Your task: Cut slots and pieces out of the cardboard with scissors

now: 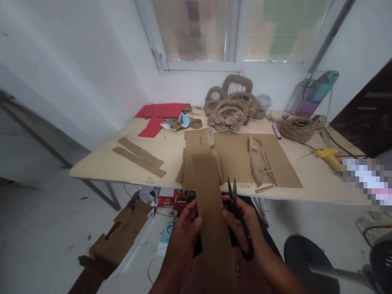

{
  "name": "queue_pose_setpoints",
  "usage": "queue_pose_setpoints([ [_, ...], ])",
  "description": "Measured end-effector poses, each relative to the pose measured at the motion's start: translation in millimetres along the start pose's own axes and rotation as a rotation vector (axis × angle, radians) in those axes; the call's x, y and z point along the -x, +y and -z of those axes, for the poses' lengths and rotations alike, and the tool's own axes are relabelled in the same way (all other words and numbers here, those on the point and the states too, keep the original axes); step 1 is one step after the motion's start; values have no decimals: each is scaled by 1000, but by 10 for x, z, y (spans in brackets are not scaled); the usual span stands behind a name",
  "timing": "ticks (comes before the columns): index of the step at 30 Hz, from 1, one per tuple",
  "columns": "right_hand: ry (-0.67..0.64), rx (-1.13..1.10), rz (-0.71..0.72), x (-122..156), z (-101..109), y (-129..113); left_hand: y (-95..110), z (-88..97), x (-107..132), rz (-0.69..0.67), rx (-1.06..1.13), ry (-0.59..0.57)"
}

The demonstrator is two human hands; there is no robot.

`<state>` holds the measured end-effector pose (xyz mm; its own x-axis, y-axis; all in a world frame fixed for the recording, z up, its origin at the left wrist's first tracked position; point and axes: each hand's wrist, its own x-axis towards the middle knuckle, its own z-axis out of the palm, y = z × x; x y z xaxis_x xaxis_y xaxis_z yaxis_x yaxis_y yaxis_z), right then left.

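A long cardboard strip [210, 204] stands out in front of me, its far end over the table's front edge. My left hand [187, 222] grips its left side between thumb and fingers. My right hand [241, 220] holds black-handled scissors [245, 232], blades pointing up and away and slightly apart, while its fingertips touch the strip's right edge. Beyond lies a large flat cardboard sheet [235, 155] with torn scraps and thin offcuts [257, 163] on it. Two narrow cardboard strips [141, 157] rest at the table's left.
Woven twine pieces [229, 110] stand at the back of the table [101, 163], beside red sheets [162, 110]. A twine coil [297, 128], a pink tube [276, 131] and a yellow glue gun [329, 157] lie at right. Cardboard scraps [122, 232] sit below; a black stool [309, 261] stands lower right.
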<state>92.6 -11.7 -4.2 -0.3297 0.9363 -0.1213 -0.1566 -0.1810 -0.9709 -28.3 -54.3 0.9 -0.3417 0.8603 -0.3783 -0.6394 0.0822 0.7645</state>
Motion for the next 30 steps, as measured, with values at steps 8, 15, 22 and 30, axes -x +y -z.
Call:
queue_pose_setpoints([
  [8,-25,356,181,-67,24,64,403,-226,-462,-104,-31,-63],
  [15,2,479,350,-187,46,-22,326,-284,-244,-77,-12,-72],
  [22,30,639,393,-225,63,-115,279,-272,-262,-82,-37,-83],
  [30,-22,736,355,-150,53,-114,303,-336,-285,-148,-45,13],
])
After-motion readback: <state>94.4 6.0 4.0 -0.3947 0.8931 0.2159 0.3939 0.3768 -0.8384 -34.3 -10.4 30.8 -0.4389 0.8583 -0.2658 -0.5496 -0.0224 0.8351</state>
